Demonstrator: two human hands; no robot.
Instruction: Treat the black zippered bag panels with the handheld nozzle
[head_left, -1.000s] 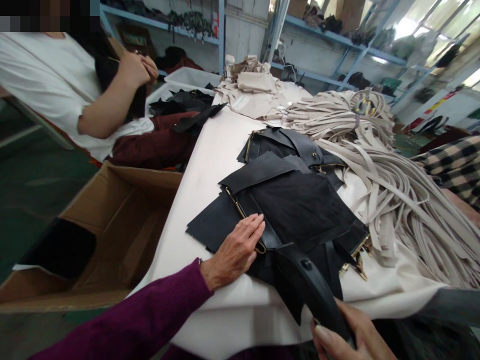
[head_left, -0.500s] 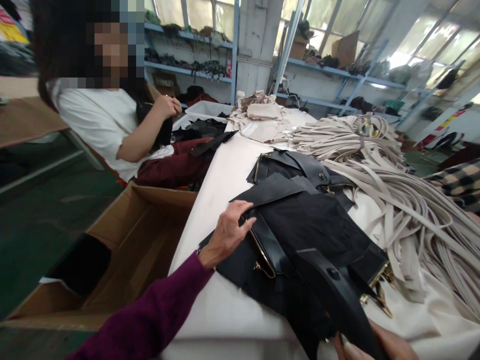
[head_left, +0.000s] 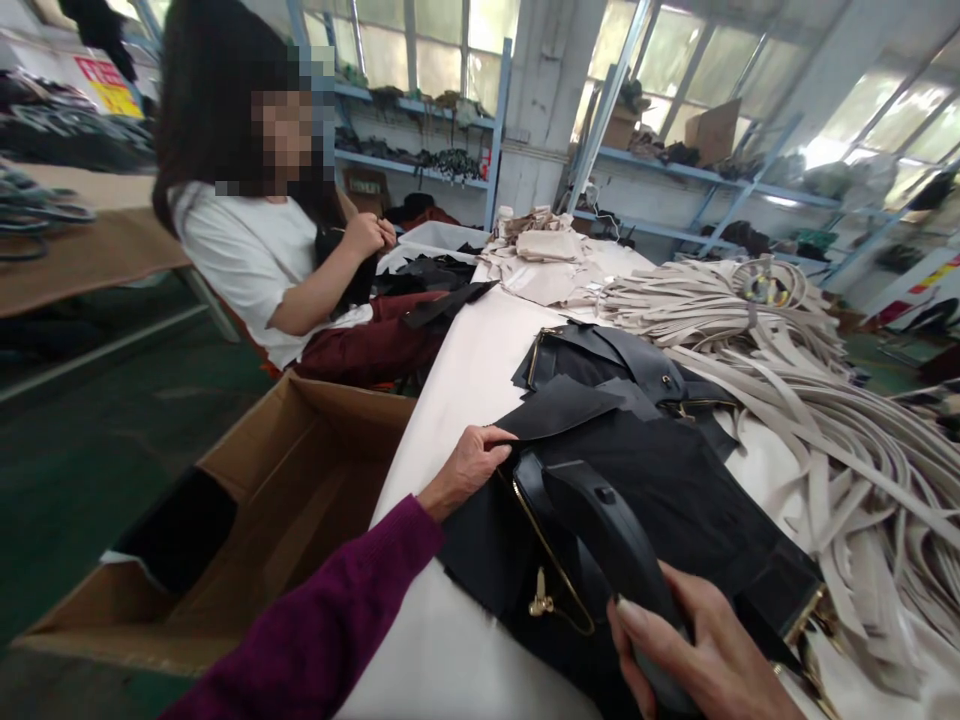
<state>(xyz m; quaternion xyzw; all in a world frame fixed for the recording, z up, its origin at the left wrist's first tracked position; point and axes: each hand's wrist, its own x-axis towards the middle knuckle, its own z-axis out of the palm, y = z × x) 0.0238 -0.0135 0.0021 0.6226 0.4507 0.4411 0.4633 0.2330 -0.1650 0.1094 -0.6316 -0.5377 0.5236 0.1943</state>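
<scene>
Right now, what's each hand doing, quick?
Left hand: closed, pinching a black piece by its edge.
Right hand: closed around a black device.

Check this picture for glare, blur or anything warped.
Head view: glare whitens the upper-right windows; head view: the black fabric is dark, with little surface detail; head view: the pale straps look soft and stretched toward the right edge; head view: blocky pixels cover the co-worker's face.
</scene>
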